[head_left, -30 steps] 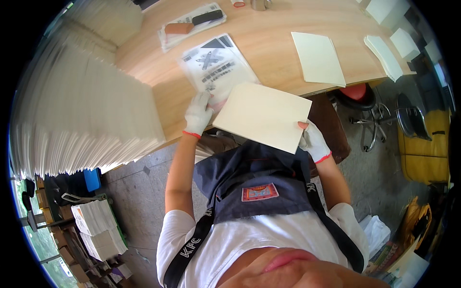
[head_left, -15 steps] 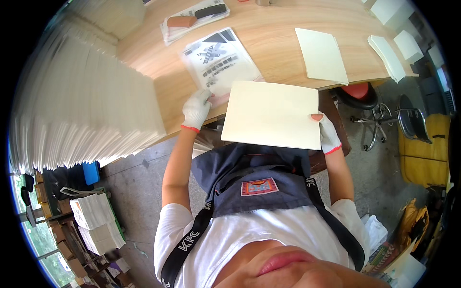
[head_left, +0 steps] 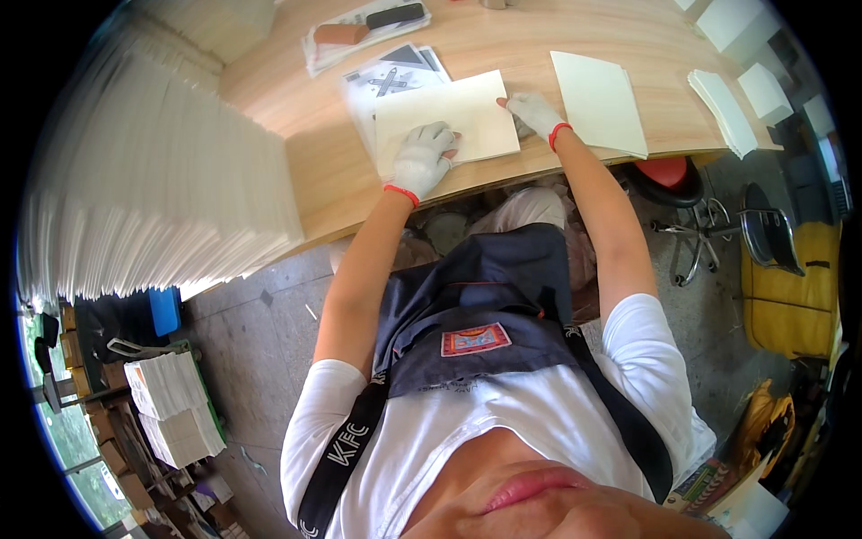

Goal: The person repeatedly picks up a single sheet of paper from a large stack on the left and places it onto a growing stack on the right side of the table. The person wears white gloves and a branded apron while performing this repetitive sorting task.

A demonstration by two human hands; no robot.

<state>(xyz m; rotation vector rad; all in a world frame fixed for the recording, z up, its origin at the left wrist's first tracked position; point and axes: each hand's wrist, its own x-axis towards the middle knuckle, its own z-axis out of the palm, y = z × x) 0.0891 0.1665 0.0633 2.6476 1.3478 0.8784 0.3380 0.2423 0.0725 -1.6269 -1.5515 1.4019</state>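
Note:
A blank cream sheet of paper (head_left: pixel 476 112) lies on the table near its front edge, over a printed sheet (head_left: pixel 391 81) with a crossed pencil-and-ruler picture. The printed sheet's lower part is hidden beneath it. My left hand (head_left: pixel 424 160), in a white fingertip-cut glove with a red cuff, rests on the cream sheet's lower left with its fingers laid out. At the sheet's right edge, my right hand (head_left: pixel 534 117), gloved the same way, has its thumb against the edge and its fingers curled in. More cream sheets (head_left: pixel 597 103) lie just right of that hand.
A tall stack of white paper (head_left: pixel 162 171) fills the table's left side. Farther back lie a brown block (head_left: pixel 341 34) and a black block (head_left: pixel 395 15) on papers. White strips (head_left: pixel 723 112) sit at the right end. A wheeled stool (head_left: pixel 669 180) stands beyond the table's front edge.
The cream sheet has gone from above my lap, in my right hand, forward and left onto the printed sheet. My left hand has shifted right onto it; my right hand has reached forward.

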